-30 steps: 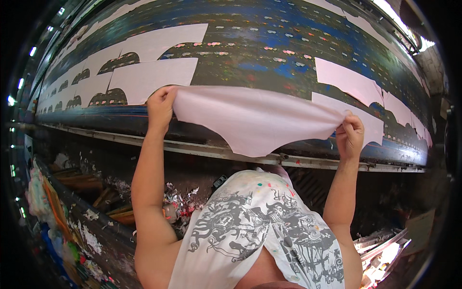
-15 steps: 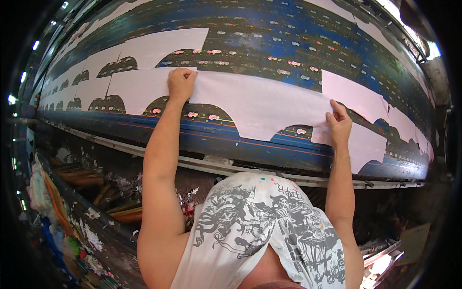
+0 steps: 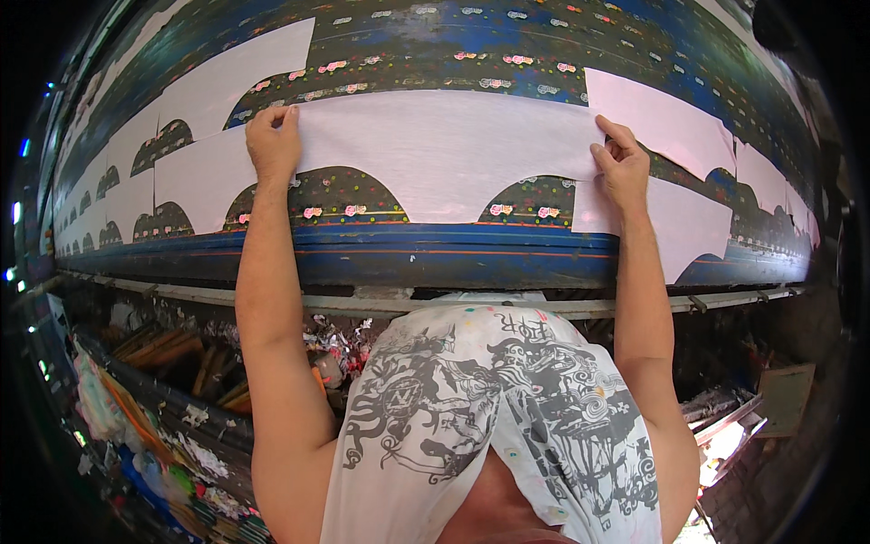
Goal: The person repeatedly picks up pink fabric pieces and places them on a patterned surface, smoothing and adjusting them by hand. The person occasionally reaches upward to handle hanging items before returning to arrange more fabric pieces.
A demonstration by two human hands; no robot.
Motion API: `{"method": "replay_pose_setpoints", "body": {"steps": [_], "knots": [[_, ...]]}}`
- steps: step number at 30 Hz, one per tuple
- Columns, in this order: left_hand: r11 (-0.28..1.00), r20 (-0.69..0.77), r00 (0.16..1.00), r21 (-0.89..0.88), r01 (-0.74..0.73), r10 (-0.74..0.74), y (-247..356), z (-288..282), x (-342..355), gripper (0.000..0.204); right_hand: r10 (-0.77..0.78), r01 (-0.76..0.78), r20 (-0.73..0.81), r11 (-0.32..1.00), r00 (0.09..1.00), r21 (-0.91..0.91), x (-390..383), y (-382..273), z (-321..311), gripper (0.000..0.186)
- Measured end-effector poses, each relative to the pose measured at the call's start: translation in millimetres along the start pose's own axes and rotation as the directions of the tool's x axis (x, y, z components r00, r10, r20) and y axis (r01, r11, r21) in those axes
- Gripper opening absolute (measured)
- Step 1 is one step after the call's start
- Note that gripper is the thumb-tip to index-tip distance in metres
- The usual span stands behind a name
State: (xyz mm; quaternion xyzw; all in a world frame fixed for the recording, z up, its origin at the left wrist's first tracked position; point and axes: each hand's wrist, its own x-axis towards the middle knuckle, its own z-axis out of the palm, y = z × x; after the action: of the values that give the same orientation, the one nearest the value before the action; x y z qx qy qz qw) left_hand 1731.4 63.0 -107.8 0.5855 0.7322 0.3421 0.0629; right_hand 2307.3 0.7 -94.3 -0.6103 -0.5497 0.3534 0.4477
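A long, dark tabletop (image 3: 435, 249), streaked with blue and dotted with rows of small printed marks (image 3: 355, 210), bends across the view. Along its near side the pale pink cloth panel (image 3: 444, 150) lies spread and almost flat, its long straight edge away from the person and its arched cutouts toward them. At the panel's far left corner is the left hand (image 3: 274, 140), its fingers closed in a pinch that appears to have the cloth. At the panel's right edge is the right hand (image 3: 623, 168), thumb and forefinger set apart along it; whether they grip or merely touch cannot be told.

The step in hand looks like lining the panel up with its neighbours. The next move seems to call for levelling the right end with the left and smoothing the cloth before letting go.

Left of the panel runs a row of similar pieces (image 3: 195, 186). By its right end lie an upper piece (image 3: 662, 118) and a lower piece (image 3: 684, 222); any overlap is unclear. Nearer the person than the panel are a pale rail (image 3: 580, 306) and the person's printed shirt (image 3: 507, 399).
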Motion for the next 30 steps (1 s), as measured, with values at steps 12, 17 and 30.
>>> {"method": "replay_pose_setpoints", "body": {"steps": [12, 17, 30], "knots": [[0.905, 0.100, 0.956, 0.307, -0.293, 0.276, 9, 7, -14, 0.051, -0.065, 0.064, -0.006, 0.989, 0.998, -0.132, 0, -1, 3, 0.051], [0.775, 0.500, 0.746, 0.207, -0.597, 0.440, 112, 40, -92, 0.098, -0.019, 0.019, -0.005, 0.997, 1.000, -0.071, -3, -8, 5, 0.053], [0.537, 0.539, 0.411, -0.094, -0.839, 0.736, 335, 188, -170, 0.098, -0.158, 0.133, 0.151, 0.978, 0.976, 0.163, -65, -103, 7, 0.066]]}}
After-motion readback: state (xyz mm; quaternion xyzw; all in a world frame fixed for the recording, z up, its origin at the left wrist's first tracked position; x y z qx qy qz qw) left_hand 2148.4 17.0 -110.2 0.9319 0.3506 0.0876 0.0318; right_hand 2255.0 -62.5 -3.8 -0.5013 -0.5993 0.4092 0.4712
